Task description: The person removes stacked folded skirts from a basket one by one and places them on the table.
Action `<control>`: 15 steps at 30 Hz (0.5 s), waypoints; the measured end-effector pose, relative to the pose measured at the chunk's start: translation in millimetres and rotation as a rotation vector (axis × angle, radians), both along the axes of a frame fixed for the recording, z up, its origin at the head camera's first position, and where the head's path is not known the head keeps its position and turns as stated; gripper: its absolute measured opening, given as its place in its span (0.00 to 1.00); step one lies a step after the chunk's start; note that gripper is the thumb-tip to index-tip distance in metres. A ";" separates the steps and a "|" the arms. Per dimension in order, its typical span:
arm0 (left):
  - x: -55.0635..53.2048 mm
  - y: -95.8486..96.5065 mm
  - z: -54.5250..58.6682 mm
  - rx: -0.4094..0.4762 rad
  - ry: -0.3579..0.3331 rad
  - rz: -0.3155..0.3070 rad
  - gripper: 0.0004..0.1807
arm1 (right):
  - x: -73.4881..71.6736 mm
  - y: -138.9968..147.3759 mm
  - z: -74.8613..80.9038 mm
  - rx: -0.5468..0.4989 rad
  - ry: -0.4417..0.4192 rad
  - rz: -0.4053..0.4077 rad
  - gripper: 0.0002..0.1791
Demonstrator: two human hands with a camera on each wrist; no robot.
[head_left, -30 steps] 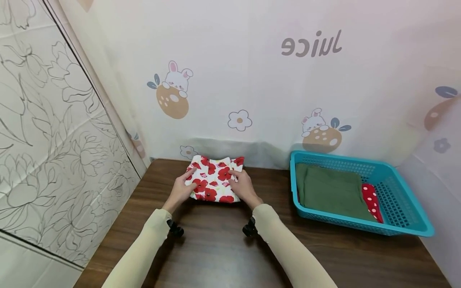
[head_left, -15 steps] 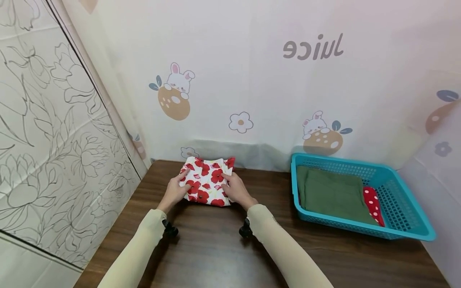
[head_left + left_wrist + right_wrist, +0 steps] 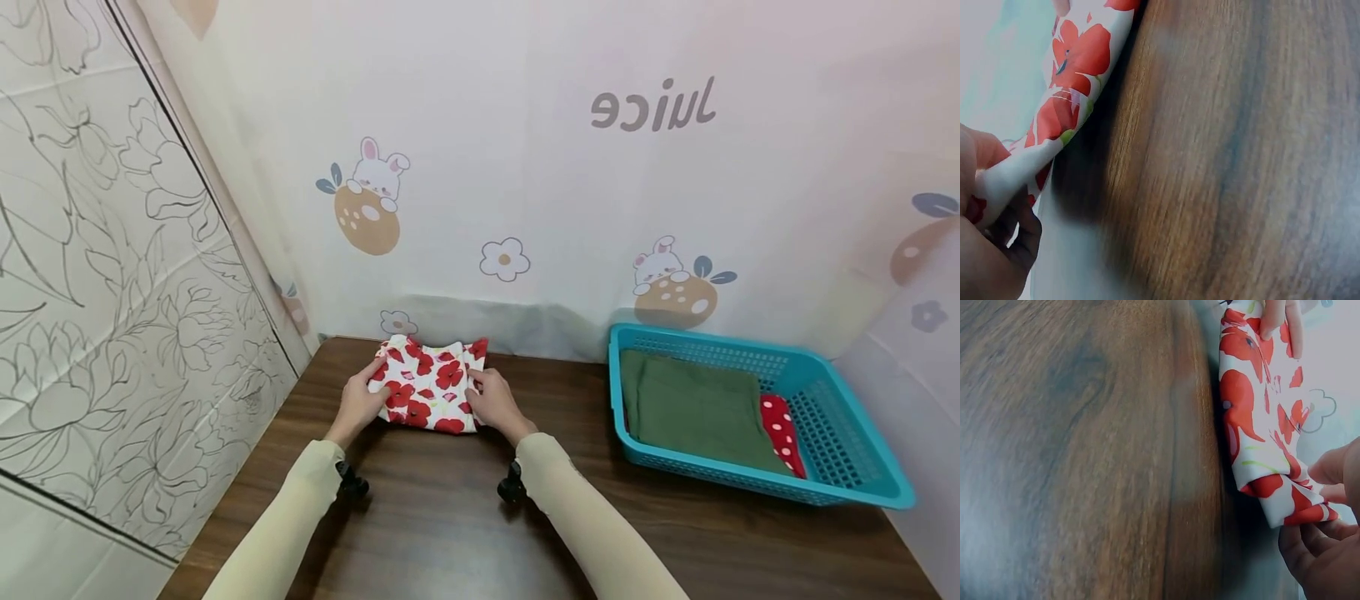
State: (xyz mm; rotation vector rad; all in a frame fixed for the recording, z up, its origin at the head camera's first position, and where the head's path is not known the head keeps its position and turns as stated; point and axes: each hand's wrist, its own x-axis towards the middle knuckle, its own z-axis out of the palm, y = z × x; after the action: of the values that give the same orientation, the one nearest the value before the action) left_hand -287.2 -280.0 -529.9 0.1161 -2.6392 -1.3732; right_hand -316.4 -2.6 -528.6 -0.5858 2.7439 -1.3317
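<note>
A folded white cloth with red flowers (image 3: pixel 427 387) is near the back edge of the table, at the left of the head view. At its left side my left hand (image 3: pixel 362 400) grips it, thumb on top. In the left wrist view the left hand (image 3: pixel 988 250) has curled fingers under the cloth's edge. My right hand (image 3: pixel 495 402) holds the opposite side. The right wrist view shows the right hand (image 3: pixel 1329 550) with fingers beneath a layered, creased corner and the thumb above it. In both wrist views a dark shadow lies between the cloth's near edge and the wood.
A turquoise plastic basket (image 3: pixel 862 492) stands on the right of the brown wooden table (image 3: pixel 435 525). Inside lie a folded dark green cloth (image 3: pixel 697 408) and a red cloth with white dots (image 3: pixel 780 429). A printed curtain (image 3: pixel 570 208) hangs directly behind the table.
Both hands have moved left with the floral cloth between them, mostly in the first half second. The basket and its contents stay put; the head view has shifted slightly.
</note>
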 end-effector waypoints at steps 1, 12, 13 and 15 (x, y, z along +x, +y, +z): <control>-0.2 -0.8 -0.1 -0.005 -0.003 0.009 0.35 | 0.5 0.6 0.6 -0.003 -0.012 0.000 0.25; 5.0 -7.0 -1.7 -0.049 -0.007 0.030 0.34 | 1.3 10.4 5.4 -0.002 -0.049 -0.053 0.23; 5.8 -8.1 -1.5 -0.054 -0.018 0.020 0.34 | 1.4 12.2 6.5 -0.001 -0.047 -0.055 0.23; 7.3 -10.5 1.3 -0.069 -0.036 -0.011 0.35 | 1.2 16.4 10.2 0.019 -0.031 -0.056 0.23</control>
State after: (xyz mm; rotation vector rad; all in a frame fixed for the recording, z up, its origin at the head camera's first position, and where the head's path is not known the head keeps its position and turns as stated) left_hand -280.0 -290.5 -528.6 0.1192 -2.7169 -1.2929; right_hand -315.2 13.8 -518.4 -0.4862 2.7642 -1.3125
